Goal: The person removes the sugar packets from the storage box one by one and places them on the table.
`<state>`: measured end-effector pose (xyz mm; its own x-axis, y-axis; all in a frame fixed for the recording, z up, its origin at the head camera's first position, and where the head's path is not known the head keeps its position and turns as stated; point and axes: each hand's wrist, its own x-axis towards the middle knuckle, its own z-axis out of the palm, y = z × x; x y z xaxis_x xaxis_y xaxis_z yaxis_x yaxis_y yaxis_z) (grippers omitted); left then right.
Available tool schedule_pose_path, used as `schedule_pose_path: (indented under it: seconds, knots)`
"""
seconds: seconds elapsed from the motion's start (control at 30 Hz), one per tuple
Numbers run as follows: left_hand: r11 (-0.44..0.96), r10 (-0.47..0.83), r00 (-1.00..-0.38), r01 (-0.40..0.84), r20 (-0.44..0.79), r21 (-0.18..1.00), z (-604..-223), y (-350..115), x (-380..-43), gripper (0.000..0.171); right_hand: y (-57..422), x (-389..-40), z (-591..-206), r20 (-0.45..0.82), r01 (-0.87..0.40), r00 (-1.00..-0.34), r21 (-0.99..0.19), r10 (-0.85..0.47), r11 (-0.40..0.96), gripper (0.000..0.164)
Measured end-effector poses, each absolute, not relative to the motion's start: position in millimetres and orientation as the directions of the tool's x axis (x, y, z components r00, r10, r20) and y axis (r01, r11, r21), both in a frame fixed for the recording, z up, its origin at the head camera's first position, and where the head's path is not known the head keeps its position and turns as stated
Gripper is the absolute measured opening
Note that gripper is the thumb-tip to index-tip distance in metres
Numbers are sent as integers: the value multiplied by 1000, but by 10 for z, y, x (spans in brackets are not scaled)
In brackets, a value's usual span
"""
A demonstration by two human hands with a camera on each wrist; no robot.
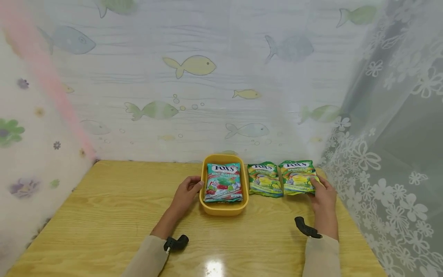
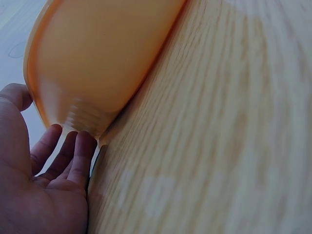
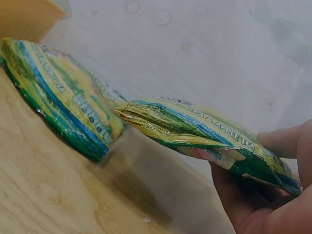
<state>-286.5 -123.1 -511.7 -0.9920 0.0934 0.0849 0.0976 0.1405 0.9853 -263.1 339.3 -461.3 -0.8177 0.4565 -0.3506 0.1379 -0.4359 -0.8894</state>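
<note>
Head view: left hand [image 1: 187,191] with pinched tray [image 1: 224,210], right hand [image 1: 324,194] with pinched rightmost packet [image 1: 296,177], lower fingers hidden.

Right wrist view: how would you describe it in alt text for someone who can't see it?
The fingers of a person's right hand pinch a shiny green-and-yellow packet at one end. To its left, a matching packet lies on a pale wood-grain table, with part of a yellow plastic container showing at top left.
</note>
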Motion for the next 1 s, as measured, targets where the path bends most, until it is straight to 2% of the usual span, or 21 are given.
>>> schedule_pose_path:
  seconds: [0.4,0.67,1.0]
  knots:
    - [132,93,-990,119,107,984,-5113,-1215,-2872,45,3432,-2705,-4799,-308,204,-816,-945,488,-256,69]
    - [138,100,-989,124,111,983,-5134,-1227,-2839,44,3427,-2704,-4905,-304,207,-825,-947,476,-246,74]
    - [133,96,-989,120,108,984,-5122,-1210,-2855,42,3455,-2749,-4952,-322,216,-797,-942,511,-257,70]
